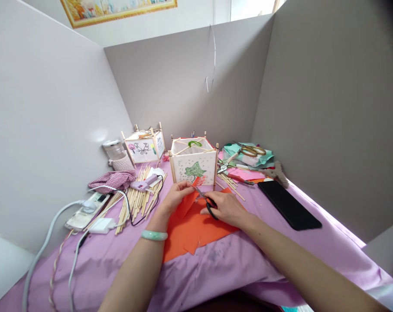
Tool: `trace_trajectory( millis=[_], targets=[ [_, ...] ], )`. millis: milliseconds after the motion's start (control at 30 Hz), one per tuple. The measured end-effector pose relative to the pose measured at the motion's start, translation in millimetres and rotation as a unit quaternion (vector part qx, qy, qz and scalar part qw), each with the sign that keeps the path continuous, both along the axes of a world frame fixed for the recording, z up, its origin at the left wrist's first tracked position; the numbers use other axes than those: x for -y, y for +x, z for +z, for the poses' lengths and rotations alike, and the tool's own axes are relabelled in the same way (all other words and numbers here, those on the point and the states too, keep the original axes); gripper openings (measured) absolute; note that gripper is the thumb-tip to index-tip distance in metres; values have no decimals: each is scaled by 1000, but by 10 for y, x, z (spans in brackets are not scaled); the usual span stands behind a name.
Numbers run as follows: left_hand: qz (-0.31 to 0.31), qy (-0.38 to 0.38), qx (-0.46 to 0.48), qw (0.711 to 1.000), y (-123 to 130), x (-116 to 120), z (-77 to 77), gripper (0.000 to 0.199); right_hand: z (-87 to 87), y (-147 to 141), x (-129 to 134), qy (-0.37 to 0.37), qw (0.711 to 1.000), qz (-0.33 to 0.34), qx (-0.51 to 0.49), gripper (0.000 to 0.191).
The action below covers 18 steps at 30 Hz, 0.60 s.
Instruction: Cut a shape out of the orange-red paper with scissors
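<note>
My left hand [177,196] pinches a narrow orange paper strip [187,204], whose upper end is cut into a fringe. In my right hand [228,208] is a pair of small scissors with black handles [212,209]; the blades lie at the strip, close to my left fingertips. Beneath both hands a larger orange paper sheet [202,232] is spread on the cloth, with a small cut piece near its front edge. Right behind the hands stands a white box-shaped lantern [196,167] framed with wooden sticks, with a green leaf drawn on its front.
A second stick-framed lantern [144,149] and a glass jar [115,151] stand back left. Wooden sticks [138,199], a purple glue gun [144,183] and a power strip [87,212] with cables lie left. On the right are red-handled pliers [237,177], gold-handled scissors [252,151] and a black phone [289,204].
</note>
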<state>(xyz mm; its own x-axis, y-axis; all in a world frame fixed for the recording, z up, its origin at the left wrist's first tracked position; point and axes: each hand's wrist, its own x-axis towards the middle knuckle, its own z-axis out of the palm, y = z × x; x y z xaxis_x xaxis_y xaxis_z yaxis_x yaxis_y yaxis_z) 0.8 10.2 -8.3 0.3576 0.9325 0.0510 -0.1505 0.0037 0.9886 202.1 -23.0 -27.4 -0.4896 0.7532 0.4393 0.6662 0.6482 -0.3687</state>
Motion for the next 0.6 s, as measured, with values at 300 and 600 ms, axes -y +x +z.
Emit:
trace_trajectory(
  millis=[300, 600],
  targets=[
    [52, 3, 27, 998, -27, -49, -37, 27, 5, 0, 10, -1, 1000, 1, 5, 50],
    [26, 20, 8, 999, -21, -53, -53, 26, 48, -9, 47, -12, 1000, 5, -4, 45]
  ],
)
